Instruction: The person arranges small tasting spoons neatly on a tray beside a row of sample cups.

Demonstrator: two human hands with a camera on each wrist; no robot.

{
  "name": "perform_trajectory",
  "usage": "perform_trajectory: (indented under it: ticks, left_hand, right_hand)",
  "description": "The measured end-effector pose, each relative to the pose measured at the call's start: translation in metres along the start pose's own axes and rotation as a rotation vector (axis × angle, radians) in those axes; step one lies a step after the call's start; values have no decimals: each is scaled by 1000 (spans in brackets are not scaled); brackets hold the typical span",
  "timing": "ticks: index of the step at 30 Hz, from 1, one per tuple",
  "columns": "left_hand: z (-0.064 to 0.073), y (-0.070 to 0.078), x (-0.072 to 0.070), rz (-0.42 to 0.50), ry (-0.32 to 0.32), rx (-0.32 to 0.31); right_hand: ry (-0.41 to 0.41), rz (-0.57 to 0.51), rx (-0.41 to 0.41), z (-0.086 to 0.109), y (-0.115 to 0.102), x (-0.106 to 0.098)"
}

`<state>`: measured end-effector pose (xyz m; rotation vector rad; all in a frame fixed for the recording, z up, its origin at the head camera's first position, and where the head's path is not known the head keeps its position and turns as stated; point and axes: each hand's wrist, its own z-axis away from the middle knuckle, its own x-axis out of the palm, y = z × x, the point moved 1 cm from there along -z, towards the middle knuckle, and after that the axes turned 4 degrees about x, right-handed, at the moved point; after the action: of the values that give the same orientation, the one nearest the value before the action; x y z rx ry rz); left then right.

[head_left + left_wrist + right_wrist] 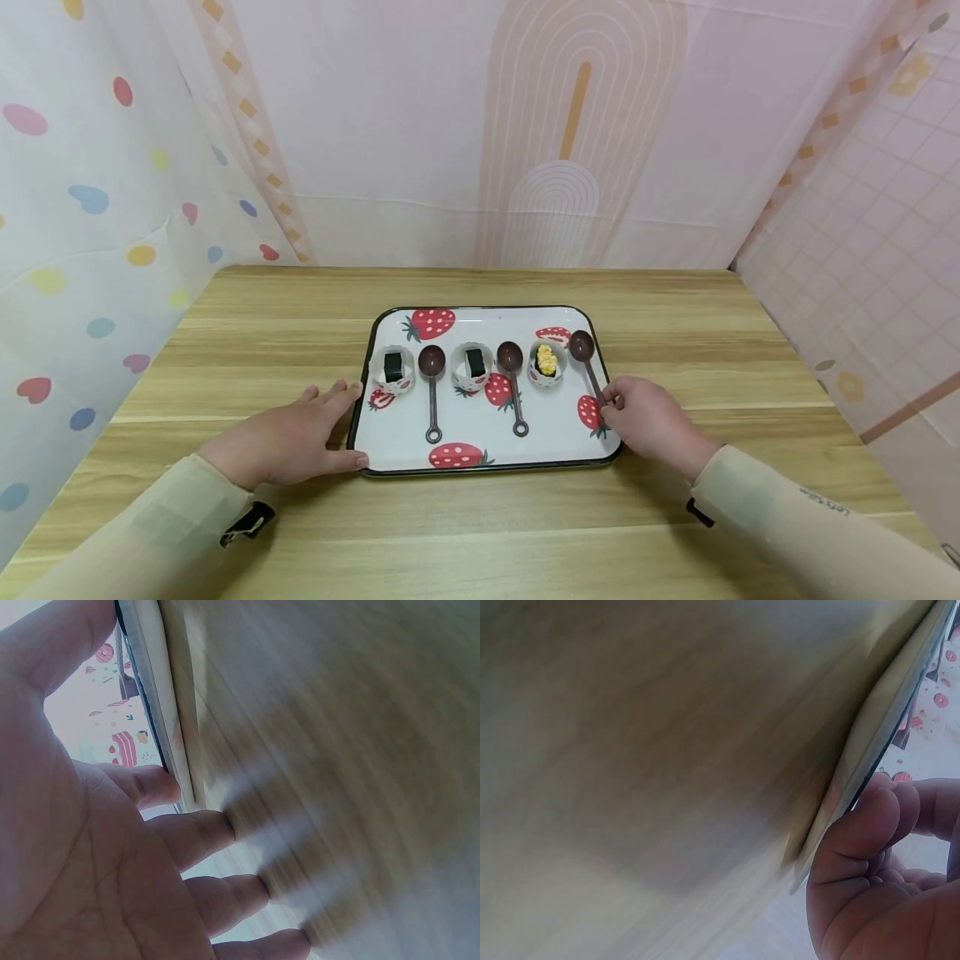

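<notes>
A white tray (397, 446) with a black rim and strawberry prints lies on the table. My right hand (648, 421) pinches the lower handle of the rightmost brown spoon (581, 346), its fingers hiding the handle's end; in the right wrist view those fingers are curled at the tray's edge. At the tray's left side my left hand (288, 437) spreads its fingers, with the thumb and index fingertip at the rim. Two more brown spoons, a left one (432, 362) and a middle one (510, 357), lie on the tray with ringed handle ends toward me.
Between the spoons stand three paper cups: two with black-wrapped white sushi pieces, the left piece (393, 367) and the middle piece (476, 363), and one with a yellow-topped piece (546, 360). Wood-grain table (480, 533) surrounds the tray. Patterned curtains (390, 125) enclose the back and sides.
</notes>
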<state>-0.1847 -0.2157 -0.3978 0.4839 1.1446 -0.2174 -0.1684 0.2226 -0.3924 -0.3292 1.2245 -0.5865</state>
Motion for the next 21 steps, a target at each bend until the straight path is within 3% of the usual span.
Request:
perform_trajectory:
  ticks: [10, 21]
  left_hand:
    - [0, 0, 0, -8, 5, 4]
    - [-1, -1, 0, -6, -6, -4]
  right_hand:
    - [21, 33, -35, -2, 0, 4]
    - [-15, 50, 15, -2, -3, 7]
